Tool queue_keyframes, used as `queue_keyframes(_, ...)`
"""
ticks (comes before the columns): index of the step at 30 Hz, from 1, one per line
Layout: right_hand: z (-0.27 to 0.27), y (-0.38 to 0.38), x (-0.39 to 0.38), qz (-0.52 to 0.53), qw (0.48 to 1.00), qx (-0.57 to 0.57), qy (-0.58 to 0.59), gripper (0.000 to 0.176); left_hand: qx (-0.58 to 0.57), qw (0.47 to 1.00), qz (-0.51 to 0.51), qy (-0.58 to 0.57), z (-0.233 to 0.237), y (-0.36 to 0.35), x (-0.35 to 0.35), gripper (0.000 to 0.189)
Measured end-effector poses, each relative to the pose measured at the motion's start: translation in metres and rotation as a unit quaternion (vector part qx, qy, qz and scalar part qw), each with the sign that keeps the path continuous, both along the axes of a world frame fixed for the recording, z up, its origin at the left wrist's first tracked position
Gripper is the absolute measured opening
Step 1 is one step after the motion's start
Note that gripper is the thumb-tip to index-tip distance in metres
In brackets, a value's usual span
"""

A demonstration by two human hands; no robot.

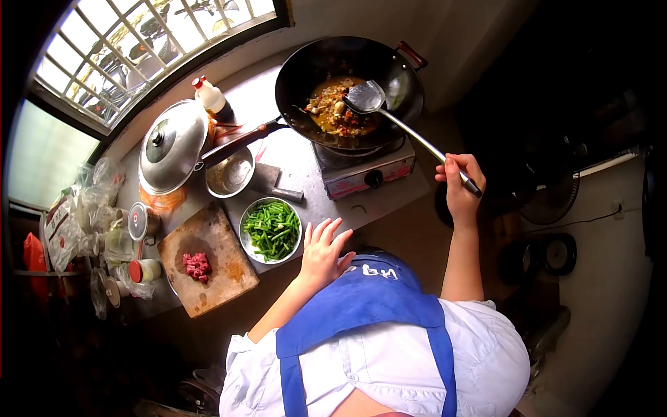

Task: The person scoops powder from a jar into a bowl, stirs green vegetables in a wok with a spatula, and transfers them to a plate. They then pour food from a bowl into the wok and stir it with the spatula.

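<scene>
My right hand (461,186) is wrapped round the handle of a metal wok spatula (424,137). The spatula's blade rests in a black wok (292,87), at the right of some oily, chopped food (332,111). Under the wok stands a gas stove (361,174) with a black knob. My left hand (322,254) holds nothing, its fingers spread, in front of my blue apron (361,292). Just left of it is a bowl (242,236) of cut green vegetables (272,229).
A cutting board (208,236) bears chopped red meat (196,267). Behind it are a cleaver (267,182), a metal pot (231,174), a domed lid (170,153) and a red-capped bottle (208,96). Jars (144,271) and plastic bags (76,215) crowd the left. The wok's long handle (243,141) juts left.
</scene>
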State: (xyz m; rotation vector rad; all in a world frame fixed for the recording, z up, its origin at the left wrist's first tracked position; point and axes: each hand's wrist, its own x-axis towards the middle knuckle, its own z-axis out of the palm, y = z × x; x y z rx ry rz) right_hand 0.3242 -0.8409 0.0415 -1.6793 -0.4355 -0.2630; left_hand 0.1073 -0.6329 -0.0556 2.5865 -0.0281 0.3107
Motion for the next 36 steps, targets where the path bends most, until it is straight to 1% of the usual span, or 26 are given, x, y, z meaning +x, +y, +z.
queue_keyframes(2, 0.0, 0.0, 0.0, 0.0, 1.0, -0.002, 0.0, 0.012, 0.0, 1.0, -0.001, 0.0, 0.0, 0.0, 0.0, 0.051)
queue_keyframes(4, -0.001, 0.001, 0.001, -0.005, 0.999, 0.041, 0.016, 0.012, -0.001, 1.0, -0.003, 0.001, 0.0, 0.0, 0.001, 0.051)
queue_keyframes(5, -0.002, 0.001, 0.002, -0.005, 0.999, 0.041, 0.016, 0.012, -0.001, 1.0, -0.003, 0.001, 0.001, 0.0, 0.0, 0.051)
queue_keyframes(7, -0.001, -0.003, 0.005, -0.051, 0.996, 0.072, -0.001, 0.013, -0.004, 1.0, 0.0, 0.003, 0.002, 0.001, 0.001, 0.052)
queue_keyframes(9, 0.007, -0.009, 0.009, -0.082, 0.995, 0.065, 0.002, 0.016, -0.004, 1.0, 0.0, 0.004, 0.002, 0.003, 0.0, 0.051)
queue_keyframes(12, 0.015, -0.009, 0.015, -0.069, 0.995, 0.067, 0.001, 0.016, -0.006, 1.0, 0.0, 0.006, 0.001, 0.004, 0.0, 0.051)
queue_keyframes(14, 0.017, -0.004, 0.016, -0.068, 0.996, 0.047, -0.03, 0.016, -0.006, 1.0, 0.005, 0.005, -0.001, 0.003, 0.001, 0.051)
queue_keyframes(17, 0.023, 0.003, 0.006, -0.046, 0.998, 0.024, -0.046, 0.017, -0.007, 1.0, 0.011, 0.007, -0.001, 0.004, 0.0, 0.051)
queue_keyframes(19, 0.025, 0.014, -0.005, 0.0, 0.998, 0.036, -0.052, 0.016, -0.01, 1.0, 0.016, 0.009, 0.0, 0.004, 0.0, 0.05)
queue_keyframes(21, 0.019, 0.025, -0.014, 0.031, 0.999, 0.023, -0.039, 0.014, -0.01, 1.0, 0.016, 0.006, -0.001, 0.004, 0.001, 0.05)
queue_keyframes(23, 0.011, 0.036, -0.016, 0.062, 0.996, -0.01, -0.062, 0.013, -0.008, 1.0, 0.019, 0.002, -0.002, 0.004, 0.0, 0.05)
queue_keyframes(25, 0.006, 0.047, -0.015, 0.082, 0.984, -0.065, -0.147, 0.011, -0.009, 1.0, 0.022, 0.007, 0.0, 0.002, 0.0, 0.05)
queue_keyframes(27, 0.007, 0.056, -0.016, 0.097, 0.976, -0.084, -0.176, 0.01, -0.007, 1.0, 0.023, 0.004, -0.002, 0.003, -0.001, 0.05)
queue_keyframes(29, 0.009, 0.058, -0.016, 0.1, 0.975, -0.102, -0.168, 0.01, -0.001, 1.0, 0.03, -0.001, -0.002, 0.004, -0.003, 0.052)
queue_keyframes(32, 0.006, 0.058, -0.014, 0.09, 0.971, -0.106, -0.194, 0.01, -0.005, 0.999, 0.035, -0.001, -0.003, 0.005, -0.004, 0.052)
queue_keyframes(36, 0.008, 0.057, -0.013, 0.103, 0.966, -0.1, -0.216, 0.01, -0.013, 0.999, 0.03, 0.0, -0.004, 0.006, -0.005, 0.051)
